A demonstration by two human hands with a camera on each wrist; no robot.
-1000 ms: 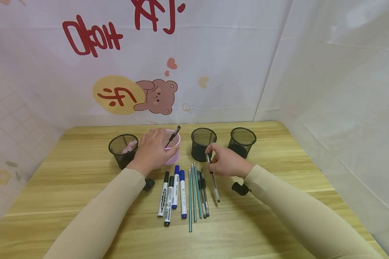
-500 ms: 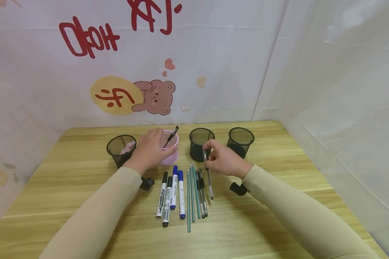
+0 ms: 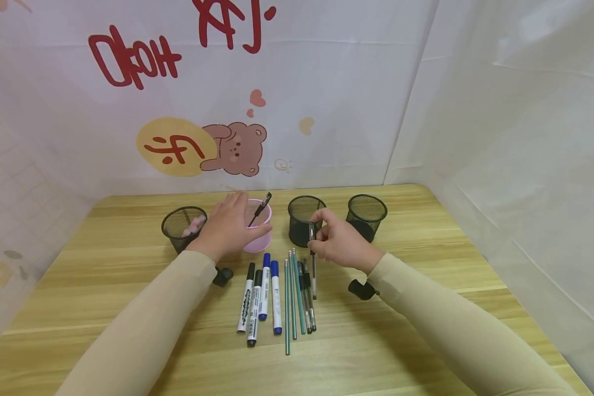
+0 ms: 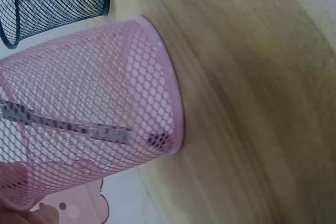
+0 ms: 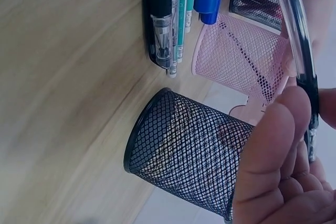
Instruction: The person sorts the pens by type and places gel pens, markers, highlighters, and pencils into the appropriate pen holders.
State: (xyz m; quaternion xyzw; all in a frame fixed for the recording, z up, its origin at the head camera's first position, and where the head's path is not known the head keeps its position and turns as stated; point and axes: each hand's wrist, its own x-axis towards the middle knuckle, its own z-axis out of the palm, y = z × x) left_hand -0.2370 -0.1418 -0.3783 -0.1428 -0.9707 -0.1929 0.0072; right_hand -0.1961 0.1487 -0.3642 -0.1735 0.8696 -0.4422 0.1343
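Note:
My left hand grips the rim of a pink mesh pen holder. One black-capped gel pen leans inside that holder, and in the left wrist view it shows through the mesh. My right hand pinches another clear gel pen between thumb and fingers near its upper end. This pen hangs steeply, above the table and in front of a black mesh pen holder. Two more gel pens lie just left of it, beside several green pencils.
Left of the pencils lie blue markers and black markers. A black mesh holder with pink items stands at the left, partly behind my left hand. Another black mesh holder stands at the right. A printed cloth hangs behind the table.
My right hand has moved left and slightly up with the gel pen, which now hangs more upright. My left hand stays on the pink pen holder.

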